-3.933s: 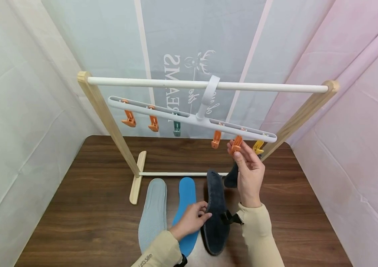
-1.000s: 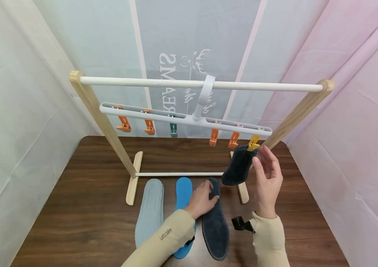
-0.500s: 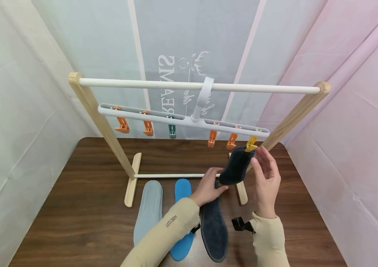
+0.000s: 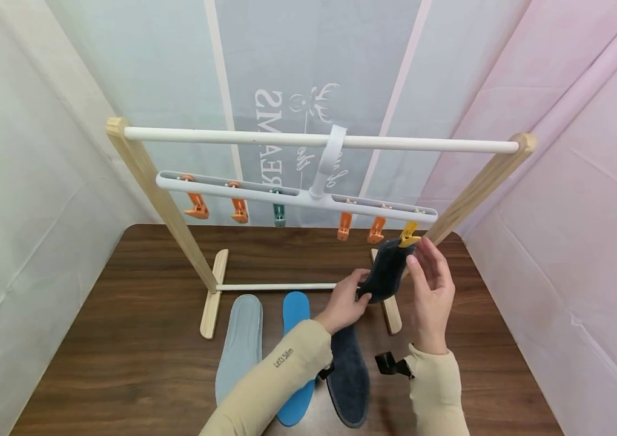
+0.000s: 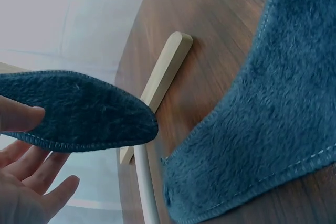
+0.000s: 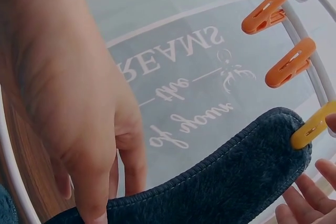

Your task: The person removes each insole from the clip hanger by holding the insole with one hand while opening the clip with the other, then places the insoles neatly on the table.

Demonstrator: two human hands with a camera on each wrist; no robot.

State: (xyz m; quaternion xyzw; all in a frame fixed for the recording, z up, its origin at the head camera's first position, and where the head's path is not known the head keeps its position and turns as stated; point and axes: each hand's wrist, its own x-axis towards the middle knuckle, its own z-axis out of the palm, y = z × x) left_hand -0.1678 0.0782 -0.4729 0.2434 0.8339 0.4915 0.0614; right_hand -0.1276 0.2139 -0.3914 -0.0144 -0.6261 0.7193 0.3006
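A dark blue fuzzy insole (image 4: 387, 266) hangs by its upper end from the yellow clip (image 4: 409, 235) at the hanger's right end. My left hand (image 4: 345, 303) pinches its lower end between thumb and fingers; the right wrist view shows those fingers over the edge of the insole (image 6: 226, 177). My right hand (image 4: 432, 287) stays beside the clip with loose, parted fingers close to the insole's edge. Whether they touch it, I cannot tell. Under my left hand, a second dark blue insole (image 4: 349, 375) lies on the table, partly covered.
The grey hanger (image 4: 264, 192) hooks over the white top rod (image 4: 422, 144) of a wooden stand. Orange clips (image 4: 344, 226) and a green clip (image 4: 278, 215) hang from it. A grey insole (image 4: 240, 345) and a blue insole (image 4: 296, 315) lie on the wooden table (image 4: 123, 339).
My right hand has moved from an orange clip to beside the yellow one. My left hand has left the insole on the table and moved up and right to the hanging insole.
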